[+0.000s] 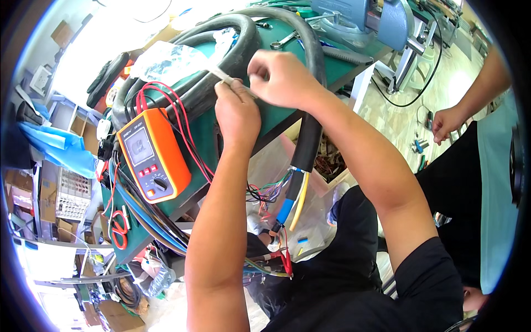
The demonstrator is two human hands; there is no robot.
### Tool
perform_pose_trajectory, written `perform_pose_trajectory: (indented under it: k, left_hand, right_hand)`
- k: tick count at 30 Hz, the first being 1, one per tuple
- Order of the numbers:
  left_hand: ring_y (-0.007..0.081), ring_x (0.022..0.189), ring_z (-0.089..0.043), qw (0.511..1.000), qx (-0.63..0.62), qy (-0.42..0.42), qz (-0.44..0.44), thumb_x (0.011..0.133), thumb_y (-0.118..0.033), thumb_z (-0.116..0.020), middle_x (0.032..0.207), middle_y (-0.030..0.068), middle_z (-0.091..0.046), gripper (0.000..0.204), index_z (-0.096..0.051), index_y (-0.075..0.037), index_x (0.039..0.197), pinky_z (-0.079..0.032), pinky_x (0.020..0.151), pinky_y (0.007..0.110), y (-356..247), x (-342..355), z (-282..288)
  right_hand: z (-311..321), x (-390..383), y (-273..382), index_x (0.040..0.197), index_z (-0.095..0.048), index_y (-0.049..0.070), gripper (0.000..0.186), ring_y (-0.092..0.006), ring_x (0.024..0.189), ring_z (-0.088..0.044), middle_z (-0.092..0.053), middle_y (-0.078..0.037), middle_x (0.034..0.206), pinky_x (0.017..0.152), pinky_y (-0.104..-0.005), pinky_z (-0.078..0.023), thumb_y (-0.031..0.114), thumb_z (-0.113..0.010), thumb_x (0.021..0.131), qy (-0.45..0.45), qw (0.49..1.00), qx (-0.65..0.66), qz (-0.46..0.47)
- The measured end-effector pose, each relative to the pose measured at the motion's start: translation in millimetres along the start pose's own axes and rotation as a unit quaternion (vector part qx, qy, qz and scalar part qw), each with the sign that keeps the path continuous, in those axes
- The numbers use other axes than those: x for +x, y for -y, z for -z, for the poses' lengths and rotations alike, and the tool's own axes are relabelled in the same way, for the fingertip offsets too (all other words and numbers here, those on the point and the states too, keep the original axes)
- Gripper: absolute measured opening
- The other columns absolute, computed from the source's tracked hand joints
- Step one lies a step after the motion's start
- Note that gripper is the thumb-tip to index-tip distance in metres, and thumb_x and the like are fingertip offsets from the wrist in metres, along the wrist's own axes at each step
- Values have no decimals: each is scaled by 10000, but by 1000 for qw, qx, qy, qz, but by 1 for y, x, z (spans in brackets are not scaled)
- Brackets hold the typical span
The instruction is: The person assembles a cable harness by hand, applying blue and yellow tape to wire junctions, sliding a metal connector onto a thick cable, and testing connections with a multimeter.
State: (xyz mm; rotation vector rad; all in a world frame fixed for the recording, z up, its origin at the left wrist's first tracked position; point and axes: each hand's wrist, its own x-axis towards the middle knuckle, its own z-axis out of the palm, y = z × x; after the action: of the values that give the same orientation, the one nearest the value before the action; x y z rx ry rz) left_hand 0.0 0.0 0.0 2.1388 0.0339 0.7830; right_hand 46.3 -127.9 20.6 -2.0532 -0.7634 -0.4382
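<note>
Over the bench, my left hand (238, 113) is closed around a thin pale strip (218, 72); its exact kind is too small to tell. Just to the right, my right hand (282, 80) has its fingers curled in, slightly blurred, and what they may pinch is hidden. An orange handheld meter (152, 155) with a grey screen and a dial lies left of my left forearm, red and black test leads running from its top. Behind both hands, a thick black cable (238, 25) loops across the bench. Its end hangs beside my right forearm, with a blue band (285, 210), a yellow core and thin coloured wires.
A clear plastic bag (171, 62) lies on the green bench (276, 124). A wrench (284, 40), a saw (347, 55) and a blue-grey vise (354, 22) are farther back. Red-handled scissors (120, 229) rest at left. Another person's hand (447, 123) is at right.
</note>
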Motion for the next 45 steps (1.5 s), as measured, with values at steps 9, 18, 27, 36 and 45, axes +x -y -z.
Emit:
perform_pose_trajectory:
  k: [9,18,27,36,45]
  left_hand:
    - [520,777,-597,997,36,22,-61,995,-203,-443,812,332,-623,236,-431,33,993,-463,660,569,8,-5,-5]
    - [512,747,-591,999,-10,14,-43,1001,-211,-429,756,304,-615,228,-442,14,961,-448,651,568,-3,-5,1]
    - [396,734,-657,999,13,44,-3,1011,-214,-407,756,200,-661,246,-467,17,952,-485,672,466,-2,-2,-1]
    - [470,725,-596,997,53,14,-48,989,-224,-447,735,257,-613,219,-502,-16,949,-447,654,513,5,-4,3]
    - [416,784,-619,996,67,47,-41,932,-267,-511,774,201,-641,209,-562,-65,915,-467,682,525,-2,-6,2]
  right_hand:
    - [-18,20,16,905,-666,-20,175,-191,713,-688,-701,-120,780,682,-309,-540,130,-700,821,-86,994,62,40]
    - [-5,28,31,907,-680,-1,193,-240,743,-692,-710,-138,820,697,-331,-528,181,-686,844,-60,998,15,4]
    - [29,75,57,881,-581,-4,155,-342,680,-643,-649,-188,744,636,-418,-499,146,-619,893,-318,941,31,107]
    - [36,17,42,1020,-652,97,209,-300,707,-648,-660,-134,754,658,-390,-507,204,-637,841,18,988,-106,107]
    - [32,21,15,900,-615,86,96,-336,754,-650,-668,-123,794,658,-429,-504,170,-619,855,99,934,-266,218]
